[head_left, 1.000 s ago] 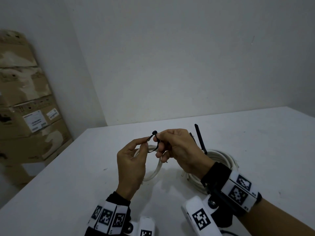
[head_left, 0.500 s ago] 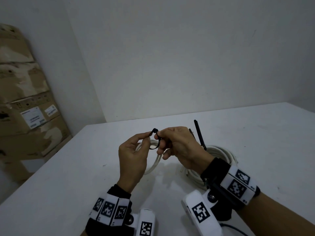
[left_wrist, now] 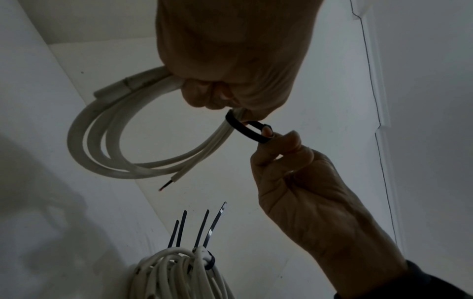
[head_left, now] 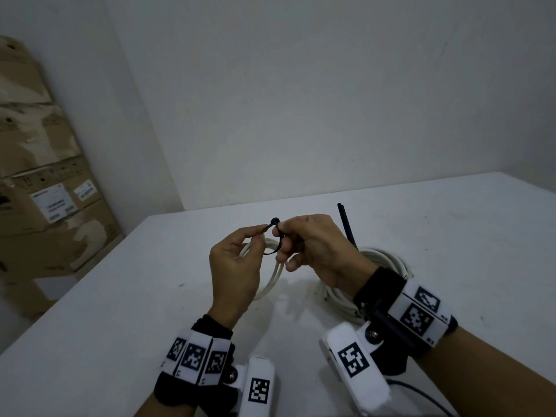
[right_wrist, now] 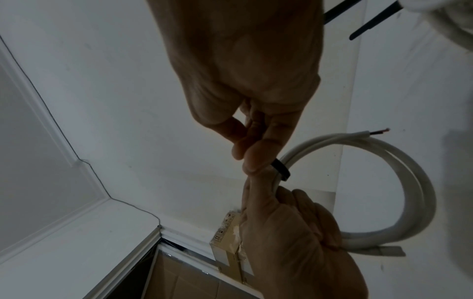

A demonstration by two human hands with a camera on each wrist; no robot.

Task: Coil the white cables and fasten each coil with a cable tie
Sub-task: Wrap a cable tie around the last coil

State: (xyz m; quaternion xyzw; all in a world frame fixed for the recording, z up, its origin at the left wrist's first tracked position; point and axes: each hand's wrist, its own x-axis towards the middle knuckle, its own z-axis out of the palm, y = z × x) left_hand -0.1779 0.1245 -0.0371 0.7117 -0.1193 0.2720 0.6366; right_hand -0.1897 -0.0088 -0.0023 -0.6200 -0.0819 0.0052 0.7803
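A small white cable coil (head_left: 272, 273) hangs above the white table (head_left: 451, 236), held in the curled fingers of my left hand (head_left: 261, 233). A black cable tie (head_left: 275, 236) is looped loosely around the coil's strands (left_wrist: 240, 127). My left thumb and forefinger pinch the tie beside its head. My right hand (head_left: 281, 233) pinches the tie loop from the other side (left_wrist: 266, 134). The coil's stripped end (left_wrist: 166, 185) sticks out free. In the right wrist view the tie (right_wrist: 280, 169) wraps the strands just below my right fingertips (right_wrist: 256, 161).
A larger white coil (head_left: 379, 263) lies on the table behind my right wrist. It is bound with black ties (left_wrist: 208, 261) whose tails (head_left: 346, 227) stand up. Stacked cardboard boxes (head_left: 45, 191) stand at the left, beyond the table edge. A wall runs close behind.
Both hands keep the same hold on the tie and the coil. They have stayed almost in place; only the view has shifted slightly.
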